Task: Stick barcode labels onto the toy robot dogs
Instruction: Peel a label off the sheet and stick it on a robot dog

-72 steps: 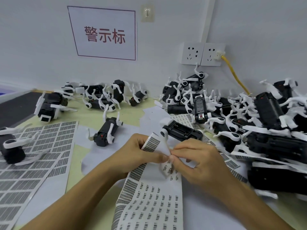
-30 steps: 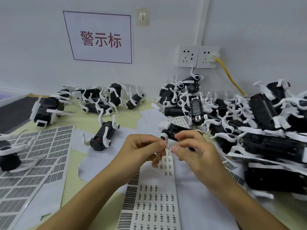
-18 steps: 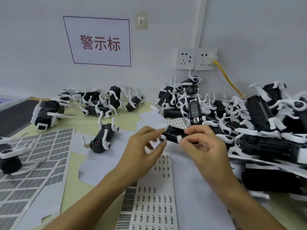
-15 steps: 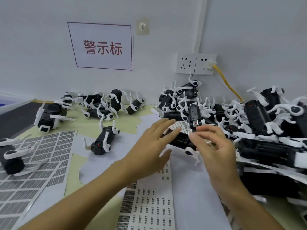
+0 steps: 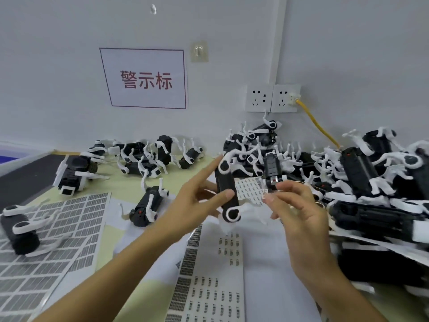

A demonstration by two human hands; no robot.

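**Head view: a label on a fingertip, a toy dog lifted off the counter**

Head camera looks down over two bare forearms reaching across a pale green counter (image 5: 120, 187). Nearest the viewer, a long white label sheet (image 5: 209, 296) printed with rows of small barcodes runs between the arms. At lower left lies a second sheet of larger barcode labels (image 5: 58, 240), with one black-and-white toy dog (image 5: 19, 228) resting on its edge.

Further in, the left hand (image 5: 197, 201) holds a toy robot dog (image 5: 226, 194) above the counter, the black body standing nearly on end; the thumb presses its near side while the index finger stretches straight past its top. Just to the right, the right hand (image 5: 294, 205) has thumb and forefinger pinched together with a small barcode label (image 5: 264, 195) at their tips, near the held dog but not touching it. Behind that gap, another sheet of labels (image 5: 249, 189) lies flat.

Left of the hands, a single toy dog (image 5: 148, 203) lies on white backing paper. Beyond, a scatter of toy dogs (image 5: 144, 156) lines the base of the wall, and a large heap of toy dogs (image 5: 348, 182) fills the right side of the counter.

On the wall hang a white sign with red characters (image 5: 146, 80), a clear hook (image 5: 198, 52), and a double socket (image 5: 272, 98) with a yellow cable (image 5: 318, 126) plugged in.
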